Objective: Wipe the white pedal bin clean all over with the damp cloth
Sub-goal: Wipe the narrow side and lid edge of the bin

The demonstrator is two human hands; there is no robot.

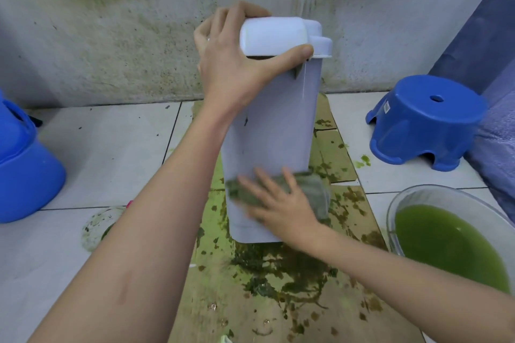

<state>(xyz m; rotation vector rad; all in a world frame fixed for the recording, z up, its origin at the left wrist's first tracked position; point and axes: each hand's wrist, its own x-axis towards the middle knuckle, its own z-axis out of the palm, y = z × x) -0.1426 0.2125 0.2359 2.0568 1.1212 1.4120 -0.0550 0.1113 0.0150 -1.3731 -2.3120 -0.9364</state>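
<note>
The white pedal bin (274, 125) stands upright on stained cardboard in the middle of the floor, its lid slightly raised. My left hand (237, 64) grips the top of the bin, thumb along the front under the lid and fingers wrapped over the left corner. Low on the bin's front, my right hand (278, 203) presses a grey-green damp cloth (312, 192) flat against the wall with spread, straight fingers. Both the cloth and this hand are blurred.
Flattened cardboard (278, 287) smeared with green muck lies under the bin. A clear basin of green water (451, 242) sits at the right. A blue stool (423, 122) stands behind it, a blue bucket (25, 170) at the far left. The stained wall (111, 22) is close behind.
</note>
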